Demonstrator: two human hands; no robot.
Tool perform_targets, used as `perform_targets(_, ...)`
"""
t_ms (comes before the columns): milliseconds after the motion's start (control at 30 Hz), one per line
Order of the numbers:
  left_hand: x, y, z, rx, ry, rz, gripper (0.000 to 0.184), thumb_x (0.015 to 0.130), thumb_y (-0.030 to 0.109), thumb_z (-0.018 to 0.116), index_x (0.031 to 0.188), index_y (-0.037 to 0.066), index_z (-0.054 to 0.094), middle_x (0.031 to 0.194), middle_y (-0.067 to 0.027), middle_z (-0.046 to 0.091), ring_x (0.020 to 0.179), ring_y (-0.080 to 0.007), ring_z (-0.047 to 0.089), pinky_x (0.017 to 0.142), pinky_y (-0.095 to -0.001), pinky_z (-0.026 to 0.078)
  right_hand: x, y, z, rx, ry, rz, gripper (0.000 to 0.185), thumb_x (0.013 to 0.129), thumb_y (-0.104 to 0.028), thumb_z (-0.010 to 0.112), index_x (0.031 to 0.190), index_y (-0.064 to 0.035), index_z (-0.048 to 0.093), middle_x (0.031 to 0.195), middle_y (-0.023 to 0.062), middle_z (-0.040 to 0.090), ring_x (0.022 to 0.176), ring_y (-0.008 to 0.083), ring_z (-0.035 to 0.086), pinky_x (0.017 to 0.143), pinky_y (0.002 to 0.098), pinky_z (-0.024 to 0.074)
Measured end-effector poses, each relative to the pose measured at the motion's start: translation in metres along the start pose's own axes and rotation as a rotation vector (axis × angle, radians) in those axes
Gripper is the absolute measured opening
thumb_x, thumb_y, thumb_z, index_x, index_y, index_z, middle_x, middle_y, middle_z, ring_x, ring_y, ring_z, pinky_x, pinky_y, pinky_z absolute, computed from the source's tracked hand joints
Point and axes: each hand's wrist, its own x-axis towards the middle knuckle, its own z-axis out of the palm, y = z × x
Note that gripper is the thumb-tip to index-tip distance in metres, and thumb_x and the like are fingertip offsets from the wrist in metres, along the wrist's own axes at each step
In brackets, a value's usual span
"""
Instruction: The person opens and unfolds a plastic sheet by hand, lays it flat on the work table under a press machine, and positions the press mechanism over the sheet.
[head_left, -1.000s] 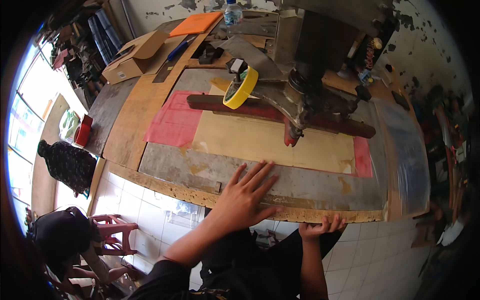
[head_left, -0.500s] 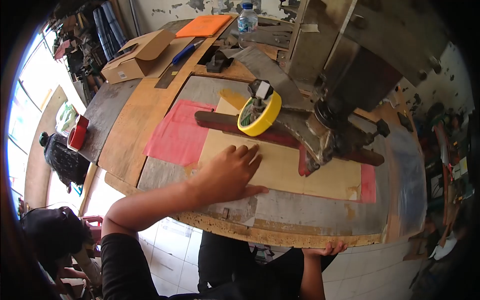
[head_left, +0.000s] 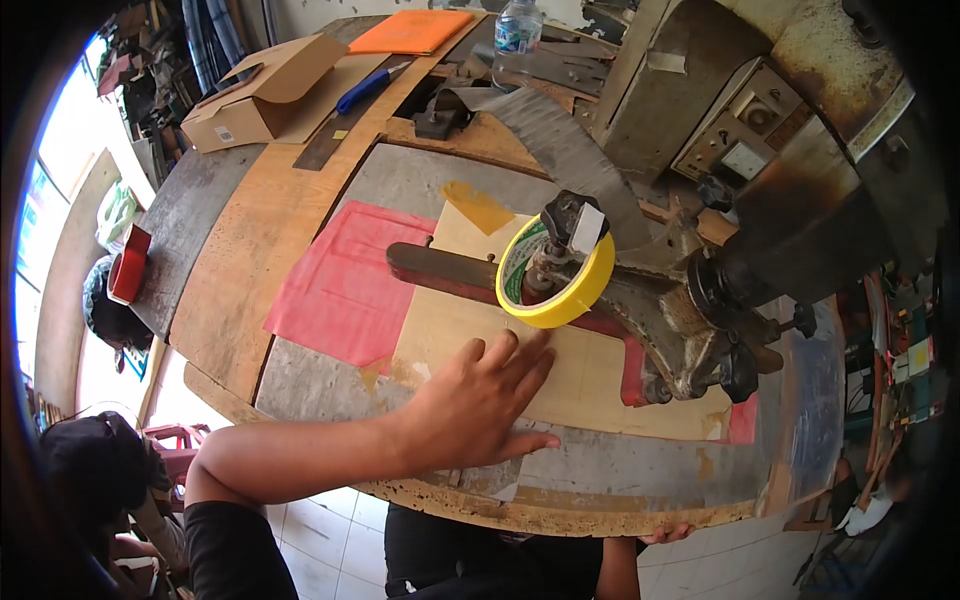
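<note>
My left hand lies palm down, fingers spread, on a cream sheet on the grey worktop, its fingertips just in front of a machine's long metal bar. A roll of yellow tape hangs around a black knob above that bar. Pink sheeting shows at the left of the cream sheet, and a small pink piece at its right end. At the front, my right hand is curled at the table edge; its palm and thumb are hidden.
The machine arm stands over the worktop's right half. Behind are a cardboard box, a blue-handled cutter, an orange packet and a water bottle. Red tape sits at the left edge; another person is lower left.
The camera view has shifted, showing more of the machine's control panel. My left hand stays on the cream sheet, fingers still spread. My right hand stays at the front edge, less of it showing.
</note>
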Motion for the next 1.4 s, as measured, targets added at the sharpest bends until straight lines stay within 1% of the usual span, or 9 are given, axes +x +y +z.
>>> perform_targets(100, -0.002, 0.005, -0.003, -0.003, 0.021, 0.028, 0.088, 0.104, 0.073, 0.052, 0.144, -0.005, 0.064, 0.159, -0.0233, 0.057, 0.124, -0.0335, 0.060, 0.096, -0.0381, 0.055, 0.000, 0.002, 0.002, -0.008, 0.001, -0.001, 0.097, 0.093, -0.081, 0.063, 0.156, -0.0164, 0.029, 0.165, 0.0201, 0.025, 0.162, 0.0445, 0.008, 0.128, 0.0700, 0.0097)
perform_targets(167, -0.005, 0.011, -0.006, 0.056, -0.008, 0.033, 0.085, 0.104, 0.071, 0.053, 0.139, -0.006, 0.067, 0.157, -0.0246, 0.058, 0.122, -0.0339, 0.063, 0.091, -0.0367, 0.056, 0.000, 0.003, 0.002, -0.008, 0.005, 0.001, 0.096, 0.093, -0.081, 0.063, 0.156, -0.0163, 0.030, 0.165, 0.0200, 0.025, 0.162, 0.0445, 0.008, 0.128, 0.0699, 0.0098)
perform_targets(267, -0.007, 0.014, -0.008, 0.088, -0.002, 0.053, 0.083, 0.105, 0.068, 0.054, 0.136, -0.007, 0.069, 0.155, -0.0258, 0.059, 0.121, -0.0347, 0.065, 0.088, -0.0362, 0.058, 0.000, 0.004, 0.004, -0.009, 0.005, 0.000, 0.095, 0.093, -0.080, 0.062, 0.156, -0.0163, 0.030, 0.165, 0.0199, 0.025, 0.162, 0.0444, 0.009, 0.128, 0.0698, 0.0100)
perform_targets(800, -0.008, 0.014, -0.008, 0.091, -0.020, 0.059, 0.083, 0.105, 0.068, 0.055, 0.139, -0.007, 0.067, 0.159, -0.0263, 0.056, 0.124, -0.0363, 0.063, 0.090, -0.0384, 0.057, 0.001, 0.005, 0.001, -0.016, 0.009, -0.009, 0.090, 0.096, -0.078, 0.059, 0.156, -0.0161, 0.032, 0.165, 0.0193, 0.027, 0.161, 0.0442, 0.011, 0.129, 0.0689, 0.0107)
perform_targets(1100, -0.010, 0.015, -0.007, 0.080, -0.017, 0.062, 0.083, 0.102, 0.066, 0.059, 0.141, -0.007, 0.064, 0.159, -0.0275, 0.055, 0.125, -0.0376, 0.062, 0.092, -0.0396, 0.057, 0.000, 0.006, -0.006, -0.012, 0.006, 0.006, 0.088, 0.097, -0.076, 0.057, 0.156, -0.0159, 0.033, 0.165, 0.0189, 0.028, 0.161, 0.0440, 0.013, 0.129, 0.0684, 0.0112)
perform_targets(1167, -0.009, 0.015, -0.006, 0.118, -0.029, 0.075, 0.083, 0.105, 0.067, 0.053, 0.141, -0.007, 0.065, 0.156, -0.0300, 0.057, 0.128, -0.0399, 0.060, 0.091, -0.0389, 0.057, -0.001, 0.008, -0.007, -0.013, 0.004, 0.011, 0.087, 0.097, -0.076, 0.057, 0.156, -0.0159, 0.034, 0.165, 0.0188, 0.028, 0.161, 0.0440, 0.013, 0.129, 0.0683, 0.0113)
perform_targets(1200, -0.008, 0.016, -0.007, 0.107, -0.019, 0.095, 0.083, 0.105, 0.067, 0.053, 0.141, -0.007, 0.065, 0.156, -0.0300, 0.057, 0.128, -0.0399, 0.060, 0.091, -0.0389, 0.057, -0.001, 0.007, -0.007, -0.010, 0.008, 0.018, 0.087, 0.097, -0.076, 0.056, 0.156, -0.0159, 0.034, 0.165, 0.0188, 0.028, 0.161, 0.0440, 0.013, 0.129, 0.0683, 0.0113)
perform_targets(1267, -0.007, 0.020, -0.008, 0.076, -0.058, 0.037, 0.088, 0.100, 0.068, 0.062, 0.144, -0.008, 0.062, 0.161, -0.0280, 0.053, 0.129, -0.0396, 0.060, 0.094, -0.0423, 0.058, -0.003, 0.008, -0.006, -0.016, 0.012, 0.018, 0.086, 0.098, -0.075, 0.056, 0.156, -0.0159, 0.034, 0.165, 0.0187, 0.028, 0.161, 0.0439, 0.013, 0.129, 0.0682, 0.0114)
perform_targets(1400, -0.007, 0.021, -0.009, 0.057, -0.075, 0.029, 0.091, 0.098, 0.069, 0.064, 0.145, -0.008, 0.060, 0.162, -0.0283, 0.051, 0.131, -0.0423, 0.058, 0.099, -0.0459, 0.058, -0.003, 0.008, -0.006, -0.012, 0.022, 0.023, 0.085, 0.098, -0.075, 0.055, 0.156, -0.0158, 0.035, 0.165, 0.0186, 0.028, 0.161, 0.0439, 0.014, 0.129, 0.0680, 0.0116)
